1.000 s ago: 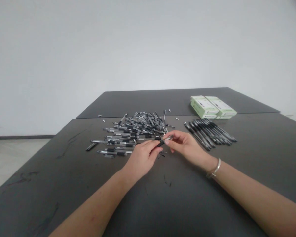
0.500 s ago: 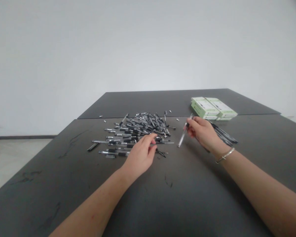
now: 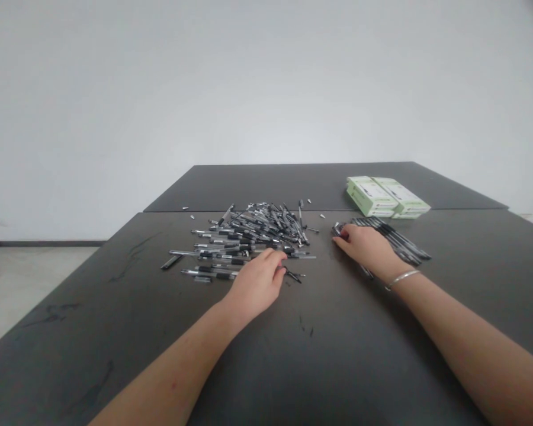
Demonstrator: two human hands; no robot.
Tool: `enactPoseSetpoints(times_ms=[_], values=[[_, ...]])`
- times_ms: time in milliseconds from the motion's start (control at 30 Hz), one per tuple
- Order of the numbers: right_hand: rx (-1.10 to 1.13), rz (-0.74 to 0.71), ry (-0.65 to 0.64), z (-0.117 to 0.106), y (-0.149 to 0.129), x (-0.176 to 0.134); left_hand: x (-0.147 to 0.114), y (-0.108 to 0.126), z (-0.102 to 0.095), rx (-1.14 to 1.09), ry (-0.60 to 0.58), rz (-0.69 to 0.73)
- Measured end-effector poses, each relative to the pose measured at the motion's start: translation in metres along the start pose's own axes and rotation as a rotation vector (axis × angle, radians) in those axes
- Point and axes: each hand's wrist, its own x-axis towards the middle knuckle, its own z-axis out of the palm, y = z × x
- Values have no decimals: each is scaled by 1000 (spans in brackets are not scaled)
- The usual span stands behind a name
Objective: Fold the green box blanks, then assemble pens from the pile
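My left hand point(image 3: 258, 281) is at the near right edge of a loose pile of pens point(image 3: 249, 222), fingers curled and thumb close to the index finger. What lies between these fingertips is hidden. Small black pen parts point(image 3: 295, 276) lie just right of them. My right hand point(image 3: 366, 245) is down on the table, closed round a clear and black pen point(image 3: 336, 228), whose ends show on both sides of the hand. Just right of it, a row of pens point(image 3: 400, 239) lies side by side at a slant, partly covered by the hand.
Stacked green and white boxes point(image 3: 388, 198) stand behind the row of pens. Small silvery pieces point(image 3: 309, 201) are scattered behind the pile. A lone black cap or pen piece point(image 3: 171, 261) lies at its left. The dark table point(image 3: 266, 367) has a seam across it.
My right hand has lowered the pen from the air onto the table, left of the row. My left hand's thumb and fingers have drawn closer together over the pile's edge.
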Motion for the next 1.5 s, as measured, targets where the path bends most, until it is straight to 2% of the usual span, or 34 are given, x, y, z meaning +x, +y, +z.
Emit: enactPoseSetpoints(times_ms=[200, 333, 433, 567, 733, 967, 1500], values=[[-44, 17, -20, -1, -2, -1, -1, -1, 3, 18, -26, 7], [-36, -31, 111, -7, -15, -4, -1, 0, 2, 37, -48, 22], [51, -156, 184, -15, -39, -6, -1, 0, 2, 57, -45, 32], [160, -362, 79, -24, -79, -2, -1, 0, 3, 90, -52, 44], [118, -368, -5, -21, -108, 11, -1, 0, 3, 121, -65, 43], [84, -321, -38, -10, -110, 19, -3, 2, 1, 147, -78, 61], [168, -305, -33, -5, -104, 17, -1, -4, 3, 149, -60, 35]])
